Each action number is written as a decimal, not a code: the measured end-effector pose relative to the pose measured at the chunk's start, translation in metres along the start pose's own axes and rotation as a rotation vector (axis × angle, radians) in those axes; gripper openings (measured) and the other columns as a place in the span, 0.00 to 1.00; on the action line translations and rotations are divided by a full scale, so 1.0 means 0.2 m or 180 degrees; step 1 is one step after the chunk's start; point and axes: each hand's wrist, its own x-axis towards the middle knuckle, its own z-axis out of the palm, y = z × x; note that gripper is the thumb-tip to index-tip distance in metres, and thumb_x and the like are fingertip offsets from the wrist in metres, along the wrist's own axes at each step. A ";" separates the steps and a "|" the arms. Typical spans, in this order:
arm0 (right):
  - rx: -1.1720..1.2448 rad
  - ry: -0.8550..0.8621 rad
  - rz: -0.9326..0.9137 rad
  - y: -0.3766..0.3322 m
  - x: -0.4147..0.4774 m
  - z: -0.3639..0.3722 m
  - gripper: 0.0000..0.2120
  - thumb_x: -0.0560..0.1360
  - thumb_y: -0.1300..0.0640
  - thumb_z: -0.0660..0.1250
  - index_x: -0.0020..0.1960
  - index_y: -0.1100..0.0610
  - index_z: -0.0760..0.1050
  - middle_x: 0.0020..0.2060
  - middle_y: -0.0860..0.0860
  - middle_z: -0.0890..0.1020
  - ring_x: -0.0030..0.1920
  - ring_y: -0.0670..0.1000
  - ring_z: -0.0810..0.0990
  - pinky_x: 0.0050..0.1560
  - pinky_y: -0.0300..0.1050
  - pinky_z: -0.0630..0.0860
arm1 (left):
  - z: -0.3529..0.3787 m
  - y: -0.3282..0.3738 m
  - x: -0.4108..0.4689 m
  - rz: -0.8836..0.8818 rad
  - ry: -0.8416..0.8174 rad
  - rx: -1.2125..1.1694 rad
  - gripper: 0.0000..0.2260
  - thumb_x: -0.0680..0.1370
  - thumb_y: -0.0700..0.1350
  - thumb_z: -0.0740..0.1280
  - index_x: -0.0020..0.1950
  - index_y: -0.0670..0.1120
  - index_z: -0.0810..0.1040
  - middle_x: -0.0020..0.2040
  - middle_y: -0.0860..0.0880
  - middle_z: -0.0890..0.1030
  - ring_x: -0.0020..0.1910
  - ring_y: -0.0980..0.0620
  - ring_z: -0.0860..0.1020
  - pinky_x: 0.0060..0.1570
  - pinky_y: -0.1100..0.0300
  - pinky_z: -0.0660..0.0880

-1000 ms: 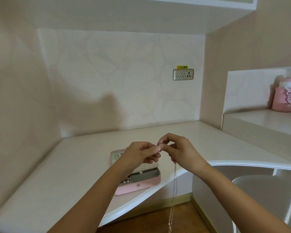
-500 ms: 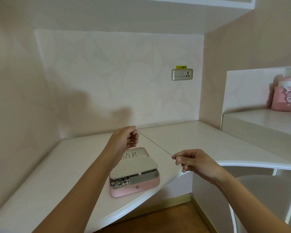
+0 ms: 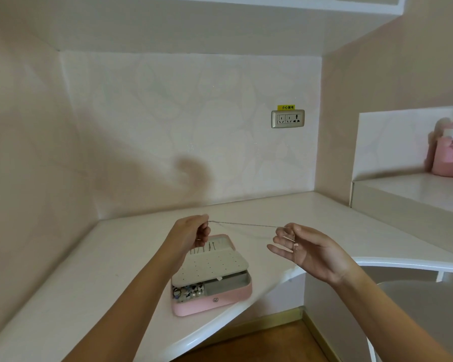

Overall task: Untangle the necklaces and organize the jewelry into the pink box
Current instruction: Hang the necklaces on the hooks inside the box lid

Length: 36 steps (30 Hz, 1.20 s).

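A thin silver necklace chain (image 3: 242, 225) stretches almost level between my hands, above the desk. My left hand (image 3: 192, 232) pinches its left end with curled fingers, just above the far end of the pink box. My right hand (image 3: 302, 245) holds the right end at thumb and forefinger, palm up, the other fingers spread. The pink jewelry box (image 3: 212, 304) lies on the white desk (image 3: 94, 270) near its front edge. A white perforated tray (image 3: 209, 265) covers most of the box, with small earrings in it at the far end. Mixed jewelry (image 3: 187, 292) fills the box's front left compartment.
A wall socket (image 3: 287, 118) with a yellow label sits on the back wall. A pink bottle (image 3: 449, 152) stands on a raised shelf at the right. A white chair (image 3: 413, 304) is under the curved desk edge at lower right; wooden floor shows below.
My hands, together a second ago with the chain hanging down, have drawn apart. The chain now runs level between them, and my right hand has risen and turned palm up.
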 end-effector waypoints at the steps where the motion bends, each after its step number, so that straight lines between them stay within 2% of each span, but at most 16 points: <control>1: 0.0030 -0.0019 -0.0005 0.00 0.01 0.00 0.18 0.59 0.55 0.82 0.38 0.60 0.75 0.42 0.55 0.79 0.46 0.55 0.81 0.61 0.58 0.75 | -0.01 0.00 0.01 0.0017 -0.0032 0.0046 0.13 0.79 0.43 0.62 0.35 0.44 0.70 0.31 0.48 0.76 0.29 0.52 0.72 0.33 0.61 0.72; 5: 0.0073 -0.0086 0.0050 -0.01 0.05 0.02 0.16 0.60 0.55 0.81 0.34 0.57 0.74 0.36 0.52 0.75 0.37 0.50 0.79 0.58 0.54 0.78 | -0.03 0.01 0.03 0.0086 -0.0034 0.0048 0.14 0.80 0.43 0.61 0.34 0.44 0.69 0.29 0.48 0.75 0.29 0.52 0.71 0.33 0.61 0.71; 8: 0.0447 -0.0026 0.0116 0.00 0.07 0.01 0.17 0.62 0.54 0.81 0.33 0.57 0.73 0.30 0.51 0.70 0.28 0.47 0.70 0.45 0.46 0.80 | -0.04 0.02 0.04 0.0081 0.0024 -0.0098 0.15 0.80 0.43 0.61 0.33 0.45 0.68 0.29 0.49 0.74 0.29 0.53 0.70 0.34 0.60 0.70; 10: 0.0886 -0.0403 0.0259 0.00 0.10 -0.02 0.13 0.71 0.54 0.75 0.35 0.58 0.73 0.30 0.51 0.70 0.26 0.46 0.64 0.37 0.40 0.77 | -0.05 0.02 0.05 0.0060 0.0064 -0.0166 0.15 0.80 0.43 0.61 0.32 0.45 0.68 0.29 0.49 0.74 0.29 0.53 0.70 0.35 0.60 0.69; 12: 0.1192 -0.0798 0.0356 0.00 0.12 -0.05 0.14 0.80 0.53 0.62 0.39 0.59 0.75 0.30 0.51 0.70 0.27 0.46 0.62 0.32 0.37 0.72 | -0.07 0.02 0.07 0.0032 0.0189 -0.0319 0.15 0.80 0.42 0.60 0.32 0.45 0.67 0.29 0.49 0.73 0.28 0.53 0.69 0.34 0.60 0.69; 13: 0.1229 -0.0725 0.0322 -0.01 0.12 -0.06 0.15 0.82 0.53 0.60 0.41 0.60 0.76 0.31 0.50 0.69 0.27 0.46 0.62 0.31 0.36 0.71 | -0.09 0.02 0.08 -0.0001 0.0287 -0.0478 0.15 0.79 0.41 0.60 0.32 0.46 0.67 0.29 0.49 0.72 0.28 0.53 0.69 0.33 0.61 0.69; 16: 0.1021 -0.0196 -0.0016 -0.03 0.11 -0.06 0.08 0.71 0.57 0.75 0.39 0.60 0.78 0.28 0.49 0.70 0.26 0.45 0.65 0.34 0.36 0.76 | -0.14 0.00 0.12 -0.0129 0.0493 -0.0912 0.15 0.80 0.42 0.60 0.33 0.46 0.67 0.29 0.49 0.72 0.28 0.53 0.69 0.32 0.61 0.68; 18: 0.0861 0.0117 -0.0333 -0.02 0.11 -0.05 0.12 0.61 0.57 0.81 0.37 0.58 0.79 0.28 0.49 0.71 0.28 0.46 0.73 0.45 0.44 0.81 | -0.15 -0.02 0.13 -0.0222 0.0545 -0.1126 0.15 0.80 0.43 0.60 0.33 0.45 0.68 0.29 0.49 0.72 0.27 0.53 0.69 0.32 0.61 0.67; 21: 0.1037 0.0292 -0.0750 -0.01 0.14 -0.01 0.14 0.59 0.58 0.82 0.41 0.55 0.81 0.30 0.48 0.72 0.35 0.48 0.79 0.57 0.55 0.78 | -0.14 -0.05 0.15 -0.0410 0.0479 -0.1338 0.15 0.81 0.45 0.60 0.34 0.45 0.69 0.29 0.49 0.73 0.28 0.54 0.71 0.29 0.62 0.70; 23: 0.1319 0.0406 -0.0864 -0.03 0.18 0.03 0.13 0.61 0.60 0.79 0.45 0.54 0.82 0.29 0.48 0.71 0.32 0.47 0.78 0.56 0.56 0.79 | -0.13 -0.07 0.15 -0.0607 0.0330 -0.1404 0.14 0.82 0.45 0.59 0.36 0.45 0.71 0.30 0.49 0.74 0.28 0.54 0.71 0.27 0.63 0.71; 25: 0.1289 0.0476 -0.0820 -0.06 0.20 0.07 0.07 0.67 0.58 0.72 0.45 0.53 0.81 0.26 0.47 0.66 0.25 0.44 0.71 0.48 0.49 0.82 | -0.11 -0.09 0.16 -0.0814 0.0108 -0.1399 0.13 0.82 0.45 0.59 0.37 0.45 0.72 0.30 0.49 0.75 0.29 0.54 0.72 0.28 0.63 0.71; 26: 0.1020 0.0503 -0.0727 -0.09 0.21 0.10 0.04 0.71 0.56 0.68 0.45 0.53 0.80 0.25 0.47 0.64 0.22 0.43 0.66 0.38 0.42 0.82 | -0.11 -0.11 0.16 -0.0874 0.0006 -0.1334 0.13 0.82 0.45 0.60 0.38 0.45 0.72 0.31 0.49 0.75 0.29 0.54 0.72 0.29 0.63 0.71; 28: 0.0009 0.0492 -0.0477 -0.13 0.22 0.14 0.08 0.76 0.55 0.61 0.46 0.54 0.78 0.25 0.46 0.59 0.21 0.43 0.58 0.20 0.33 0.67 | -0.12 -0.14 0.17 -0.0872 -0.0103 -0.1085 0.11 0.81 0.46 0.61 0.40 0.44 0.74 0.31 0.50 0.75 0.29 0.55 0.71 0.29 0.64 0.71; 30: -0.1307 0.0515 -0.0268 -0.17 0.24 0.17 0.09 0.80 0.57 0.58 0.48 0.58 0.76 0.26 0.47 0.57 0.24 0.44 0.54 0.20 0.34 0.55 | -0.15 -0.16 0.16 -0.0697 -0.0086 -0.0619 0.11 0.80 0.47 0.64 0.42 0.42 0.78 0.30 0.51 0.74 0.28 0.56 0.70 0.30 0.65 0.71; 33: -0.3130 0.0565 0.0093 -0.24 0.26 0.21 0.11 0.82 0.58 0.58 0.48 0.60 0.78 0.26 0.47 0.61 0.26 0.46 0.56 0.25 0.37 0.54 | -0.20 -0.17 0.16 -0.0348 -0.0014 -0.0055 0.10 0.76 0.45 0.68 0.46 0.39 0.84 0.30 0.50 0.77 0.27 0.57 0.71 0.33 0.66 0.71; 36: -0.3724 0.0590 0.0233 -0.30 0.28 0.25 0.12 0.81 0.58 0.59 0.46 0.59 0.80 0.26 0.49 0.64 0.24 0.45 0.57 0.25 0.37 0.55 | -0.22 -0.16 0.16 -0.0318 -0.0220 -0.0010 0.10 0.75 0.45 0.68 0.47 0.38 0.84 0.32 0.49 0.80 0.28 0.58 0.73 0.35 0.66 0.73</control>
